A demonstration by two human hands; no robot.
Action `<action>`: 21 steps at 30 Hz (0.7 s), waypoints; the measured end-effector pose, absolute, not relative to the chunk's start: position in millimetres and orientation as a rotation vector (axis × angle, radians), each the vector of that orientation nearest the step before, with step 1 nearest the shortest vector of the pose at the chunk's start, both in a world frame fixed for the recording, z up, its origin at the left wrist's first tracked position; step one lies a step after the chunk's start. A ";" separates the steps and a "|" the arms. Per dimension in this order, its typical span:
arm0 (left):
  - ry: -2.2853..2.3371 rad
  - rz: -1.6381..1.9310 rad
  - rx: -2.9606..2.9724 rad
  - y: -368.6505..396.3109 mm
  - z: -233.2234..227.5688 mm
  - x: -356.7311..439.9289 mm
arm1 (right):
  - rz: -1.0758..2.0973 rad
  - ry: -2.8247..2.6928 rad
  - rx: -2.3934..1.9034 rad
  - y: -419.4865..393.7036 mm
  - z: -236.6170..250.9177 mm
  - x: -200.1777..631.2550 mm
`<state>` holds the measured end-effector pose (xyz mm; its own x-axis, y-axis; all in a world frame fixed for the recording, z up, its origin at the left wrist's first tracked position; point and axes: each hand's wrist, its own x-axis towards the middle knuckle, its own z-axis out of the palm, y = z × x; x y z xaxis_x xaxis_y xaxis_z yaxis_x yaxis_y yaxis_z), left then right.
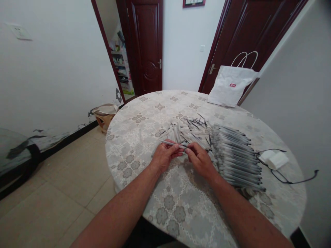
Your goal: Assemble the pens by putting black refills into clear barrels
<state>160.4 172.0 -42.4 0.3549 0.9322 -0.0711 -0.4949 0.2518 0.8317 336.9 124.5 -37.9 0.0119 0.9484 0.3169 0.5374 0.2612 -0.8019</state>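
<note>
Pinching a thin pen (172, 143) between them, the left hand (163, 155) and right hand (199, 159) met at the surface (144, 137) centre, each grip clenched on it. Loose pen parts (184, 129) lay just beyond at 12 o'clock, a row of finished pens (236, 155) at 3 o'clock, a white bag (230, 88) at 1 o'clock.

Soft, even daylight filled the room, brightest on the far wall (183, 51). Shadows under the forearms were faint. Wide-angle distortion bowed the door frames (108, 58) at left and right; the near corners looked smeared.
</note>
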 end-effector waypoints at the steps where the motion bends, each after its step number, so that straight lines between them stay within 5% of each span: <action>1: 0.649 1.059 0.817 171.7 -42.5 160.4 | 0.601 -1.664 -1.400 124.5 -37.7 336.6; 21: 0.633 1.043 0.817 170.9 -43.3 160.4 | 0.674 -1.632 -1.346 123.5 -38.6 337.1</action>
<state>160.4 170.9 -43.3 0.3806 0.9218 -0.0739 -0.4909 0.2691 0.8286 337.1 123.5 -38.6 -0.0148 0.9570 0.2897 0.4733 0.2619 -0.8411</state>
